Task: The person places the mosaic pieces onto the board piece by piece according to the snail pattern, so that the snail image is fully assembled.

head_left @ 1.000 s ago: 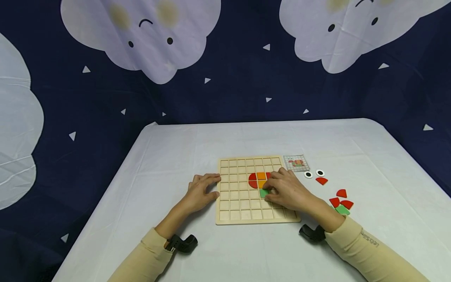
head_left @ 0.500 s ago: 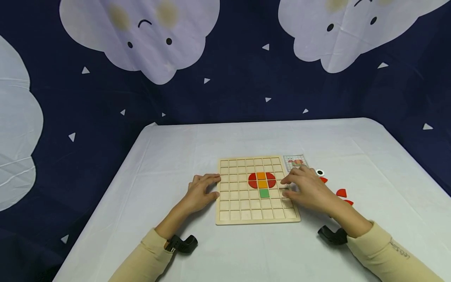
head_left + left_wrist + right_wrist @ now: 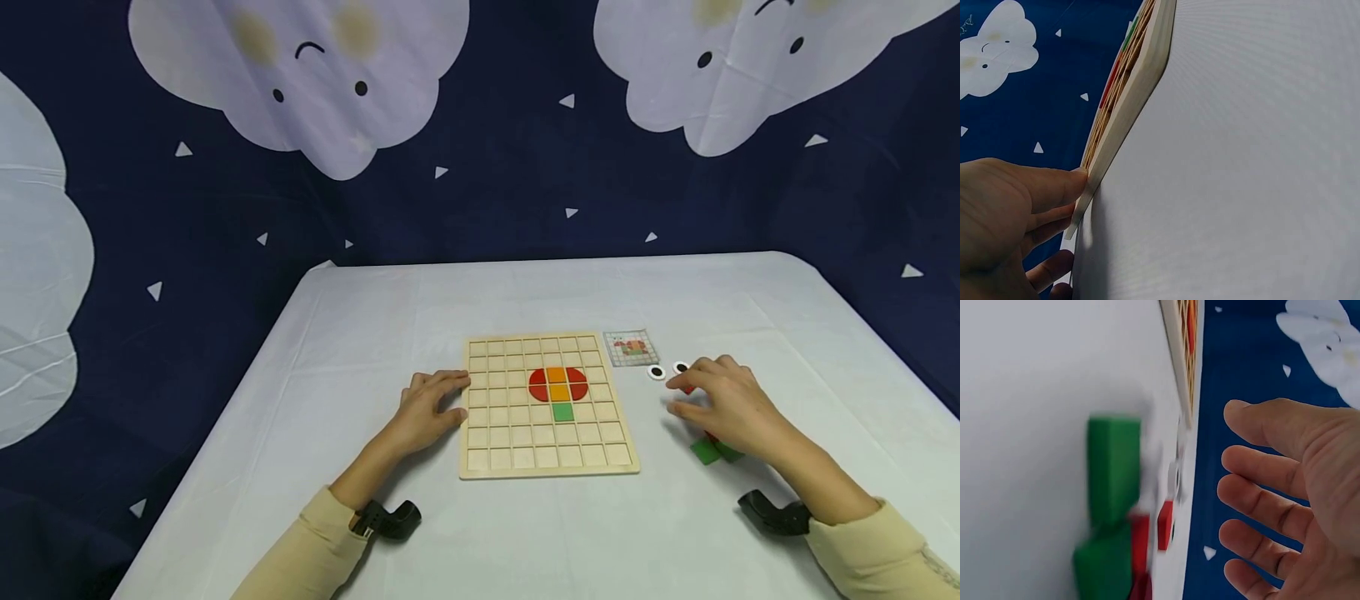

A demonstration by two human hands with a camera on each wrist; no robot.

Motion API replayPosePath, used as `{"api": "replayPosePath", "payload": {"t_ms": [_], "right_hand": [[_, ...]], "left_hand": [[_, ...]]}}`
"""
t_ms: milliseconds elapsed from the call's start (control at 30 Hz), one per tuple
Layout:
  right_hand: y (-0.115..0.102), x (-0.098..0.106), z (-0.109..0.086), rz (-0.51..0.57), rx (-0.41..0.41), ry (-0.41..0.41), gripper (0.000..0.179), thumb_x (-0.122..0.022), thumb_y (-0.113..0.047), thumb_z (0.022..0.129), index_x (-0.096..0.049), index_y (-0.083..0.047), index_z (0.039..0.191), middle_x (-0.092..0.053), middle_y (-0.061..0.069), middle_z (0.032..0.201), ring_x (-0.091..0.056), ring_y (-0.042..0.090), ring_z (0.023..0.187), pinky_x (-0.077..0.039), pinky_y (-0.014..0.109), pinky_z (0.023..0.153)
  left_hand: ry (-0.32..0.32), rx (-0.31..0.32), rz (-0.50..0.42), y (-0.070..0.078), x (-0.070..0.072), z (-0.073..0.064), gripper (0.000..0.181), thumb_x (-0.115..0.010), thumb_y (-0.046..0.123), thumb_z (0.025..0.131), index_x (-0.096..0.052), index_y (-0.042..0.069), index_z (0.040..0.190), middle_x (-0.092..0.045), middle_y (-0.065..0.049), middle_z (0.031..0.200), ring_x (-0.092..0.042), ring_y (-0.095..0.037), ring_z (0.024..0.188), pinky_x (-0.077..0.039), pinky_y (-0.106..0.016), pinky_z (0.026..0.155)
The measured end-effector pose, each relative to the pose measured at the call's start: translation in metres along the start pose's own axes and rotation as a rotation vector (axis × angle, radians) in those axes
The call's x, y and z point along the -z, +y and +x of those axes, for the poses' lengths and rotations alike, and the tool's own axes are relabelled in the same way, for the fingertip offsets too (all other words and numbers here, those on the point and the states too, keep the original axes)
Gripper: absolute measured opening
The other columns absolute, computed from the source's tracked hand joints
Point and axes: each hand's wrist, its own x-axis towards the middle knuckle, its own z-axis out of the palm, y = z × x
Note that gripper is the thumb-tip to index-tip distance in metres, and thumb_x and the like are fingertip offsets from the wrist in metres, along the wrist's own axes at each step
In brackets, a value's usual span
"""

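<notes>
White-clothed tabletop [image 3: 450,300] carries the wooden grid board [image 3: 547,457], braced at its left edge by the left hand [image 3: 427,408], fingers flat, gripping nothing, while the right hand [image 3: 723,404] hovers open and empty over loose red and green pieces [image 3: 707,451] right of the board, near two eye discs [image 3: 657,372].

Head view high, facing down; wrist views low, close; all share board [image 3: 546,406]
</notes>
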Motion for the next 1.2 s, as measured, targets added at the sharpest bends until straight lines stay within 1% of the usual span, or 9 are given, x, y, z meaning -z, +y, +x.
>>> {"api": "replayPosePath", "payload": {"t_ms": [233, 400, 467, 600, 733, 967, 1067, 1200], "right_hand": [[0.024, 0.006, -0.016, 0.000, -0.099, -0.013, 0.025, -0.077, -0.021, 0.075, -0.072, -0.009, 0.096, -0.065, 0.006, 0.092, -0.048, 0.026, 0.089, -0.027, 0.037, 0.075], [0.041, 0.010, -0.028, -0.013, -0.135, 0.010, 0.027, -0.078, -0.021, 0.073, -0.072, -0.008, 0.097, -0.066, 0.008, 0.091, -0.047, 0.026, 0.086, -0.026, 0.036, 0.073], [0.047, 0.010, -0.032, -0.025, -0.139, 0.019, 0.027, -0.078, -0.021, 0.073, -0.072, -0.008, 0.096, -0.066, 0.009, 0.090, -0.048, 0.026, 0.085, -0.026, 0.036, 0.073], [0.057, 0.010, -0.037, -0.047, -0.150, 0.008, 0.027, -0.077, -0.019, 0.073, -0.071, -0.006, 0.096, -0.066, 0.013, 0.092, -0.049, 0.029, 0.085, -0.027, 0.038, 0.072], [0.065, 0.010, -0.038, -0.066, -0.168, -0.016, 0.027, -0.076, -0.016, 0.073, -0.070, -0.004, 0.097, -0.065, 0.017, 0.094, -0.049, 0.032, 0.086, -0.027, 0.040, 0.071], [0.071, 0.010, -0.037, -0.068, -0.186, -0.073, 0.028, -0.074, -0.013, 0.074, -0.070, -0.002, 0.100, -0.064, 0.018, 0.095, -0.049, 0.032, 0.086, -0.028, 0.041, 0.071], [0.072, 0.009, -0.036, -0.066, -0.178, -0.084, 0.028, -0.073, -0.014, 0.075, -0.070, -0.002, 0.100, -0.064, 0.017, 0.095, -0.049, 0.032, 0.086, -0.029, 0.040, 0.071], [0.071, 0.007, -0.035, -0.063, -0.147, -0.069, 0.027, -0.074, -0.015, 0.074, -0.070, -0.004, 0.099, -0.064, 0.014, 0.093, -0.049, 0.030, 0.085, -0.029, 0.038, 0.070]], "left_hand": [[-0.004, -0.001, 0.004, -0.001, 0.000, 0.000, 0.047, -0.068, 0.017, 0.084, -0.058, 0.012, 0.130, -0.051, 0.003, 0.140, -0.039, -0.021, 0.110, -0.026, -0.042, 0.088], [-0.013, 0.005, 0.003, 0.001, 0.002, 0.000, 0.047, -0.068, 0.018, 0.085, -0.057, 0.013, 0.130, -0.050, 0.004, 0.141, -0.039, -0.021, 0.111, -0.026, -0.041, 0.089], [-0.015, 0.007, 0.004, 0.001, 0.002, 0.000, 0.047, -0.068, 0.018, 0.085, -0.057, 0.013, 0.130, -0.050, 0.004, 0.141, -0.039, -0.021, 0.112, -0.026, -0.041, 0.089], [-0.016, 0.011, 0.002, 0.002, 0.002, -0.001, 0.047, -0.068, 0.018, 0.084, -0.058, 0.012, 0.130, -0.050, 0.004, 0.140, -0.039, -0.021, 0.112, -0.026, -0.041, 0.089], [-0.012, 0.010, -0.004, 0.001, 0.002, 0.000, 0.047, -0.068, 0.017, 0.084, -0.058, 0.012, 0.130, -0.051, 0.004, 0.140, -0.039, -0.021, 0.111, -0.026, -0.041, 0.088], [-0.007, 0.015, -0.007, 0.001, 0.001, 0.000, 0.047, -0.069, 0.017, 0.084, -0.058, 0.012, 0.129, -0.051, 0.004, 0.140, -0.039, -0.021, 0.111, -0.026, -0.042, 0.089], [-0.007, 0.014, -0.006, 0.001, 0.000, 0.000, 0.047, -0.069, 0.017, 0.084, -0.058, 0.012, 0.129, -0.051, 0.004, 0.140, -0.039, -0.021, 0.111, -0.026, -0.041, 0.089], [-0.002, 0.012, -0.005, 0.001, 0.000, 0.000, 0.047, -0.069, 0.017, 0.084, -0.058, 0.012, 0.129, -0.051, 0.004, 0.139, -0.039, -0.021, 0.111, -0.026, -0.041, 0.089]]}}
